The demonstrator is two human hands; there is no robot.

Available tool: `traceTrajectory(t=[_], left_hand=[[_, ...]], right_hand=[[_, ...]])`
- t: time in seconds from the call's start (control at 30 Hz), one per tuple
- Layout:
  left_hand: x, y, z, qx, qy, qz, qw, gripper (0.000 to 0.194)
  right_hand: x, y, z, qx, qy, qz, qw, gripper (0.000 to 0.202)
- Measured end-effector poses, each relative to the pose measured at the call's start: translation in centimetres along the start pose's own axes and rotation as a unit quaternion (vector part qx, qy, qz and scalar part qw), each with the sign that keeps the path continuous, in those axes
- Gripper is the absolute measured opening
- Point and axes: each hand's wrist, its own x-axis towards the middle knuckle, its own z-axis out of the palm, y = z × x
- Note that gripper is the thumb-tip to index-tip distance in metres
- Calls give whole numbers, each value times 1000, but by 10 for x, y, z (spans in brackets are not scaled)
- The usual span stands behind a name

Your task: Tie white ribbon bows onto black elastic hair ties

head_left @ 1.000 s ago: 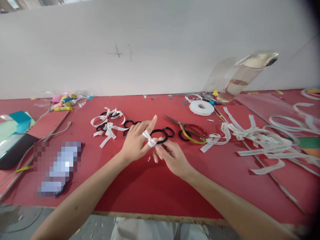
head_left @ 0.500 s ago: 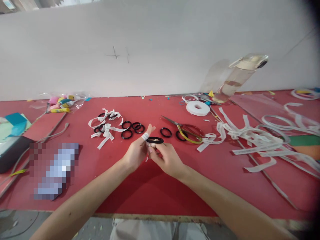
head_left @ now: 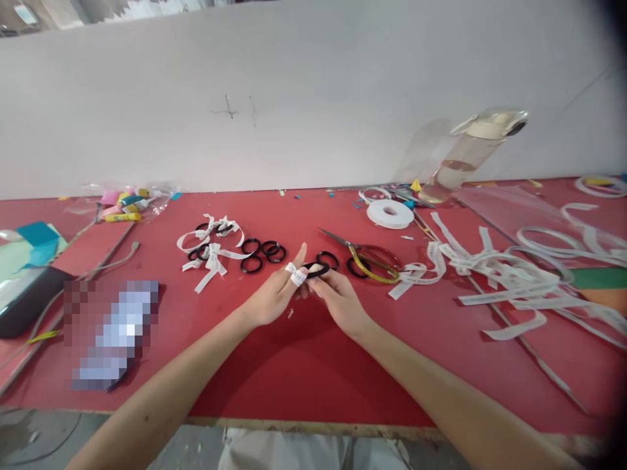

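Note:
My left hand point(head_left: 274, 295) has a printed white ribbon point(head_left: 297, 276) looped at its fingers and pinches it, with the index finger pointing up. Close against it, my right hand point(head_left: 339, 297) grips a black hair tie point(head_left: 317, 269), which touches the ribbon. The fingertips of both hands meet and partly hide each other. Just behind the right hand lie another black ring point(head_left: 327, 260) and yellow-handled scissors point(head_left: 367, 260) with their blades apart. Several loose black rings point(head_left: 251, 264) are left of the hands, beside ties with white bows point(head_left: 214, 258).
Printed ribbon strips point(head_left: 514, 281) spread over the red table point(head_left: 304, 385) at right. A white ribbon spool point(head_left: 390, 213) and a clear bottle point(head_left: 460, 160) stand near the wall. At left are a blurred-out object point(head_left: 117, 336), a dark case point(head_left: 29, 300) and a bag of colourful items point(head_left: 128, 202).
Both hands have shifted slightly right. The ribbon now shows wider across the left fingers, and the black tie has tilted, its right side raised.

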Motion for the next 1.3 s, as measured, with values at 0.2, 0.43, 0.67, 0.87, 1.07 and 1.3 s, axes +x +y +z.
traceTrajectory(t=[0.2, 0.43, 0.67, 0.87, 1.07, 1.3], left_hand=[[-2, 4, 6, 50, 63, -52, 995, 71], [-4, 0, -2, 23, -31, -10, 999, 66], [-1, 0, 8, 69, 75, -37, 994, 64], [-4, -4, 13, 30, 61, -17, 998, 65], [-2, -4, 10, 112, 113, -37, 987, 64], [-3, -4, 11, 99, 76, 20, 992, 63]], right_hand=[[-6, -2, -1, -135, -22, -23, 990, 31], [-7, -1, 1, -79, 21, 43, 996, 56], [-7, 1, 4, -103, 70, 12, 992, 59], [-8, 3, 5, -147, 96, -15, 984, 62], [-6, 2, 4, -178, 92, -64, 978, 46], [-8, 0, 7, -79, 92, -6, 993, 44]])
